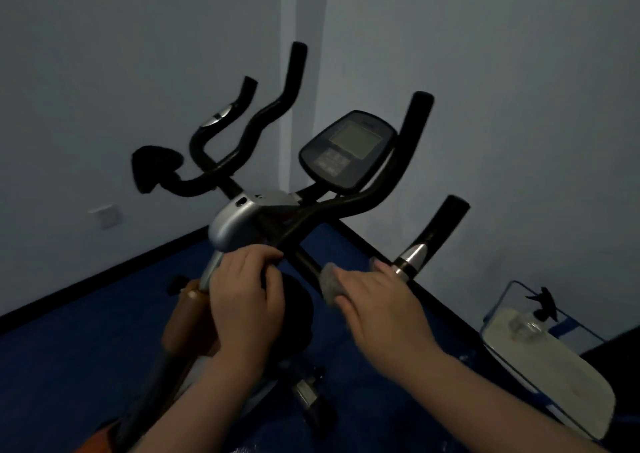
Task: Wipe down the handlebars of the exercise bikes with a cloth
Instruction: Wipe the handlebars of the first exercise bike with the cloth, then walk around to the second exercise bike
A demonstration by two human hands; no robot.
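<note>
console screen and buttons, nothing legible

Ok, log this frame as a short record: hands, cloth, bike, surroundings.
left hand: grips the bike's frame below the silver cover
right hand: holds grey cloth around the black handlebar
console: screen dark
second handlebar set: behind, untouched
floor: blue
</note>
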